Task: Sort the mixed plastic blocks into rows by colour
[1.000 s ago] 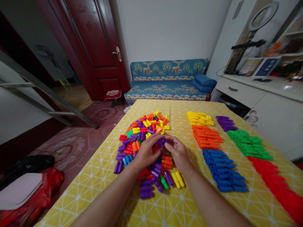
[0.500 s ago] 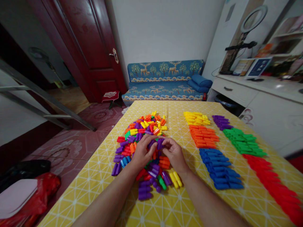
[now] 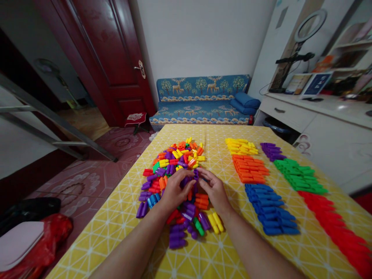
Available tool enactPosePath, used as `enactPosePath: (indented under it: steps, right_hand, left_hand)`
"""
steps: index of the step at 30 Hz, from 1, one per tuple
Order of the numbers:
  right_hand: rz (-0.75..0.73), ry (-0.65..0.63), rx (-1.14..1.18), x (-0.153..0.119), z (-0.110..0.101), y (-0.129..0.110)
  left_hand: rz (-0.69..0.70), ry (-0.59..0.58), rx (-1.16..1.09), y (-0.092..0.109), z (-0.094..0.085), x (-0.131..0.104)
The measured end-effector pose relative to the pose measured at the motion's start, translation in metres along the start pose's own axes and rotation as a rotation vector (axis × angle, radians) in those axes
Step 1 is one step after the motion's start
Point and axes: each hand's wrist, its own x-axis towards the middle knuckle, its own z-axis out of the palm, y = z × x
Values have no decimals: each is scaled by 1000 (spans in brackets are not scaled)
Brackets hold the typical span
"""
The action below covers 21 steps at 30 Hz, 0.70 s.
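A desk [image 3: 203,263] under a yellow, white-lined cloth fills the lower middle of the frame. Its biggest load is the mixed heap [image 3: 171,169] of bullet-shaped plastic tube blocks, left of centre, spreading toward the lower centre. On the right side lie single-colour groups: the long red row [image 3: 334,224] at lower right, then the blue group [image 3: 270,209], green group [image 3: 299,176], orange group [image 3: 250,169], yellow group [image 3: 241,147] and, smallest, the purple group [image 3: 272,151].

Over the heap, near the centre of the frame, the left hand [image 3: 177,188] and right hand [image 3: 213,188] face each other. The right grip appears to pinch a purple tube block [image 3: 196,175] between thumb and fingertips. The left grip is curled toward that block, but whether it holds anything I cannot tell.

For good handling, a light pinch on the block's sides should serve best, leaving the tube ends visible. Palms are better carried clear of the heap, since a low wrist could drag loose blocks. Steadying with the left fingertips would probably limit twisting.
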Motion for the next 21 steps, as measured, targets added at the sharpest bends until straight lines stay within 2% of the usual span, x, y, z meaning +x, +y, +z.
enactPosePath:
  steps: [14,21]
  right_hand:
    - [2,-33,-129,-1,0,3]
    - [-22,9,-268,-1,1,5]
  left_hand:
    - [28,-18,-64,-4,1,0]
    - [1,-53,-78,-4,-1,1]
